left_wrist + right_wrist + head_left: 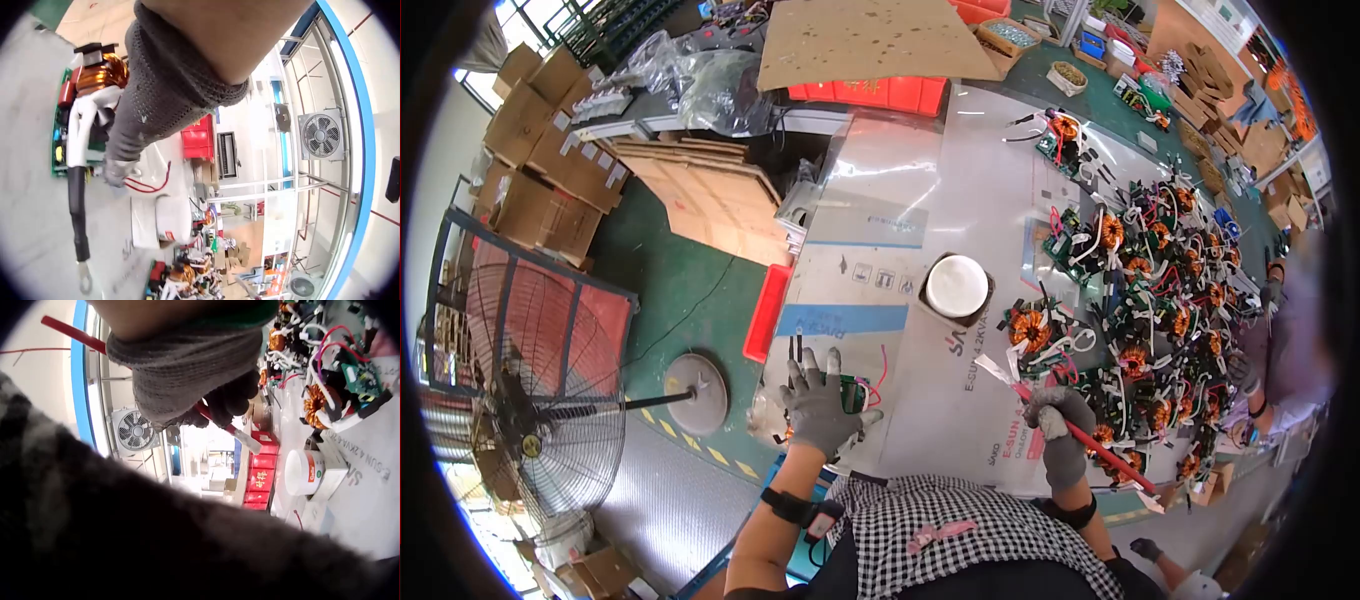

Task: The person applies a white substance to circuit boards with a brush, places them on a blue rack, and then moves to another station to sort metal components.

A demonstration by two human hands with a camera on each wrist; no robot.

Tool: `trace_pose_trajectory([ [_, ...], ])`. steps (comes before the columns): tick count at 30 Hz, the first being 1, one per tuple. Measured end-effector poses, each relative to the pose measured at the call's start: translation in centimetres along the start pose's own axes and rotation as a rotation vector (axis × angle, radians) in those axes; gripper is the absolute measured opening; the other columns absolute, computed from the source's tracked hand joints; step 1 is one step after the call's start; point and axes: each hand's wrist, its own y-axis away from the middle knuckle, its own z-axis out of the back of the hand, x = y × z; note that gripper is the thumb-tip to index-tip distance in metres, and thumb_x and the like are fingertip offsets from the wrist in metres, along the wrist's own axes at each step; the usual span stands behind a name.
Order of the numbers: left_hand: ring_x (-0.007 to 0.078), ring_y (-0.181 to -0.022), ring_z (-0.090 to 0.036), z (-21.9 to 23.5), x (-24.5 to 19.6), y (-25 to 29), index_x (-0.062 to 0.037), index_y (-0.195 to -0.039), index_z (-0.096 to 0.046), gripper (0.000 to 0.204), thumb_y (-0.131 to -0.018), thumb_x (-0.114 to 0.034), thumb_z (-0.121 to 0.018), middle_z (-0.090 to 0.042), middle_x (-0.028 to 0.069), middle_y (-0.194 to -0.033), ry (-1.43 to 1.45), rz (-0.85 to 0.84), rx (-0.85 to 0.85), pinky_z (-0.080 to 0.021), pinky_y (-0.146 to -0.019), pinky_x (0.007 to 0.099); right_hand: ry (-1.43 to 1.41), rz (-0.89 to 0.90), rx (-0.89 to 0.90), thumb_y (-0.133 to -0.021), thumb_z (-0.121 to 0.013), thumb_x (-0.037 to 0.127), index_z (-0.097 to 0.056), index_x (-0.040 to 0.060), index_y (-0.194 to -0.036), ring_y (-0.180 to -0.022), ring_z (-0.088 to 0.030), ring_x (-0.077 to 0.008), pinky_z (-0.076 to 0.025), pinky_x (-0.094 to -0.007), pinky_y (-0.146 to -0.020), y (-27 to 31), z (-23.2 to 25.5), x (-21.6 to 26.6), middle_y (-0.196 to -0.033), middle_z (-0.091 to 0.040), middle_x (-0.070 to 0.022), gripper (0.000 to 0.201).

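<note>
My gloved left hand (825, 412) lies spread over a green circuit board (855, 392), its fingers straight and apart. In the left wrist view that board carries a copper coil (103, 74) and a thick white-and-black cable (77, 194) ending in a ring lug; the glove (147, 106) hides part of it. My gloved right hand (1062, 420) grips a long red stick (1105, 455), its fingers curled round the shaft. A pale flat tip (247, 440) shows at the stick's front end. Between the hands, farther back, stands a white round tub (957, 285) in a square holder.
Many boards with orange coils (1135, 360) crowd the table's right side. One lone board (1062, 140) lies at the far end. Cardboard (870, 45) tops red crates (870, 92) behind. A standing fan (530, 400) is at left; another person (1295, 340) is at right.
</note>
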Motion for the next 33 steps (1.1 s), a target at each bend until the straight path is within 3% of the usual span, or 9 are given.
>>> trace_pose_trajectory([
  [6, 0.0494, -0.144, -0.007, -0.3, 2.1, 6.0, -0.0099, -0.154, -0.013, 0.126, -0.062, -0.075, -0.070, -0.006, 0.0282, -0.157, -0.101, 0.096, -0.106, -0.012, -0.112, 0.0647, 0.087, 0.000, 0.128, -0.089, -0.051, 0.002, -0.062, -0.0018, -0.100, -0.074, -0.059, -0.0119, -0.050, -0.0262, -0.067, 0.9, -0.3, -0.2, -0.088, -0.063, -0.0066, 0.016],
  [9, 0.0485, -0.145, -0.009, -3.5, 3.4, 7.0, -0.0132, -0.155, -0.014, 0.122, -0.064, -0.074, -0.068, -0.010, 0.0278, -0.157, 0.158, 0.155, -0.008, -0.008, -0.110, 0.0689, 0.106, -0.084, 0.146, -0.091, -0.052, 0.003, -0.061, 0.0003, -0.106, -0.075, -0.061, -0.0127, -0.050, -0.0261, -0.067, 0.8, -2.0, -0.4, -0.087, -0.063, -0.0068, 0.017],
  [12, 0.0475, -0.143, -0.017, -3.6, 2.1, 5.8, -0.0126, -0.155, -0.013, 0.123, -0.063, -0.072, -0.071, -0.015, 0.0286, -0.155, 0.132, 0.181, -0.031, -0.015, -0.110, 0.0660, 0.248, -0.070, 0.476, -0.090, -0.057, 0.004, -0.060, 0.0067, -0.111, -0.075, -0.065, -0.0168, -0.051, -0.0280, -0.069, -0.5, -4.5, -3.5, -0.094, -0.063, -0.0076, 0.021],
  [14, 0.0452, -0.136, -0.033, -3.5, 1.3, 5.3, -0.0108, -0.153, -0.017, 0.119, -0.064, -0.066, -0.073, -0.023, 0.0288, -0.152, 0.067, 0.170, -0.122, -0.031, -0.107, 0.0584, 0.592, 0.607, 0.680, -0.082, -0.063, 0.005, -0.059, 0.0092, -0.113, -0.080, -0.065, -0.0234, -0.051, -0.0335, -0.080, -2.5, -7.7, -5.8, -0.100, -0.065, -0.0100, 0.031],
  [19, 0.0408, -0.105, -0.061, -5.6, 1.5, 4.1, -0.0054, -0.150, -0.025, 0.099, -0.070, -0.037, -0.073, -0.049, 0.0265, -0.133, 0.226, -0.007, -0.456, -0.052, -0.084, 0.0438, 0.911, 0.960, 0.690, -0.082, -0.058, 0.011, -0.061, 0.0099, -0.104, -0.098, -0.062, -0.0252, -0.043, -0.0405, -0.096, -4.5, -14.4, -11.5, -0.098, -0.065, -0.0103, 0.022],
  [25, 0.0370, -0.081, -0.068, -6.7, 4.2, 3.4, -0.0073, -0.150, -0.025, 0.084, -0.076, -0.015, -0.065, -0.067, 0.0191, -0.104, 0.574, 0.092, -0.447, -0.055, -0.067, 0.0453, 1.194, 0.780, 0.723, -0.083, -0.056, 0.010, -0.061, 0.0117, -0.100, -0.092, -0.061, -0.0236, -0.041, -0.0381, -0.098, -5.7, -11.0, -13.7, -0.089, -0.062, -0.0081, 0.019],
  [29, 0.0339, -0.079, -0.069, -8.2, 5.2, 3.1, -0.0065, -0.148, -0.029, 0.078, -0.078, -0.013, -0.063, -0.069, 0.0172, -0.104, 0.781, -0.016, -0.580, -0.056, -0.068, 0.0413, 0.942, 0.805, 0.633, -0.084, -0.059, 0.010, -0.064, 0.0099, -0.097, -0.084, -0.062, -0.0255, -0.047, -0.0395, -0.086, -5.7, -10.2, -9.6, -0.082, -0.063, -0.0084, 0.015],
  [30, 0.0372, -0.097, -0.066, -7.3, 4.8, 3.4, -0.0012, -0.145, -0.033, 0.077, -0.077, -0.018, -0.066, -0.069, 0.0175, -0.105, 0.872, 0.001, -0.496, -0.052, -0.087, 0.0441, 0.855, 0.740, 0.625, -0.084, -0.060, 0.011, -0.065, 0.0092, -0.097, -0.082, -0.062, -0.0255, -0.047, -0.0387, -0.082, -6.1, -9.7, -8.2, -0.082, -0.063, -0.0087, 0.014],
  [33, 0.0430, -0.119, -0.053, -8.5, 4.4, 2.8, 0.0034, -0.141, -0.036, 0.079, -0.075, -0.024, -0.069, -0.067, 0.0196, -0.107, 0.559, -0.050, -0.700, -0.035, -0.107, 0.0506, 0.640, 0.573, 0.508, -0.088, -0.060, 0.011, -0.064, 0.0056, -0.099, -0.068, -0.060, -0.0201, -0.047, -0.0327, -0.062, -8.3, -7.1, -2.9, -0.076, -0.060, -0.0072, 0.013],
])
